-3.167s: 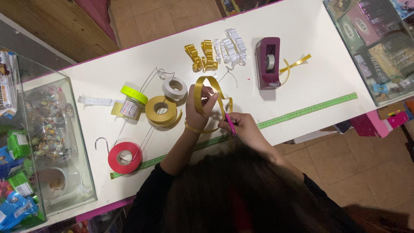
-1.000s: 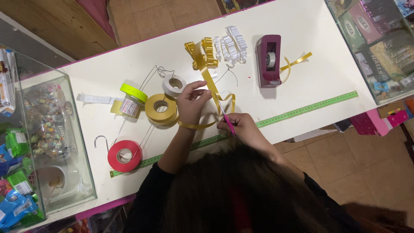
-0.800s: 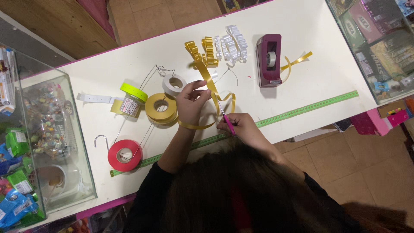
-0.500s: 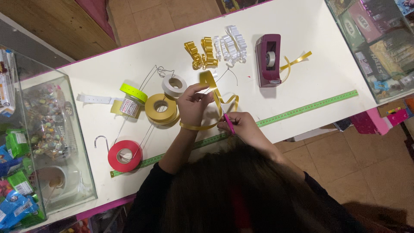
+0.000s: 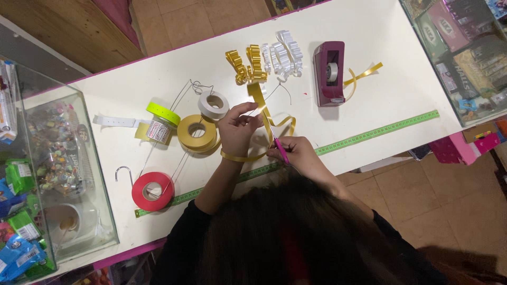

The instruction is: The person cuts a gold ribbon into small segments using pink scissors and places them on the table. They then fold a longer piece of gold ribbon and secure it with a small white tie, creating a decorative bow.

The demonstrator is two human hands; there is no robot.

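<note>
Centre of frame: the left hand (image 5: 236,129) is pinching a gold ribbon strip (image 5: 262,108) between thumb and fingers, holding it up over the white table (image 5: 401,89). The ribbon is looping down and around under both wrists. The right hand (image 5: 297,154) is closed around pink-handled scissors (image 5: 282,151), blades pointing up toward the ribbon; whether they are touching it is unclear.

Both hands are working near the table's lower edge, just above the green tape measure (image 5: 380,131) lying along that edge. Open table is showing to the right of the hands, below the maroon tape dispenser (image 5: 329,74).

Left of the hands it is crowded: the gold ribbon roll (image 5: 197,132) is sitting just beside the left hand, the white ribbon roll (image 5: 213,104) above it, a small jar with a lime lid (image 5: 160,123) further left, the red ribbon roll (image 5: 152,191) at lower left. Finished gold bows (image 5: 245,65) and white bows (image 5: 282,54) are lying at upper centre. A glass display case (image 5: 53,163) is bounding the left side.
</note>
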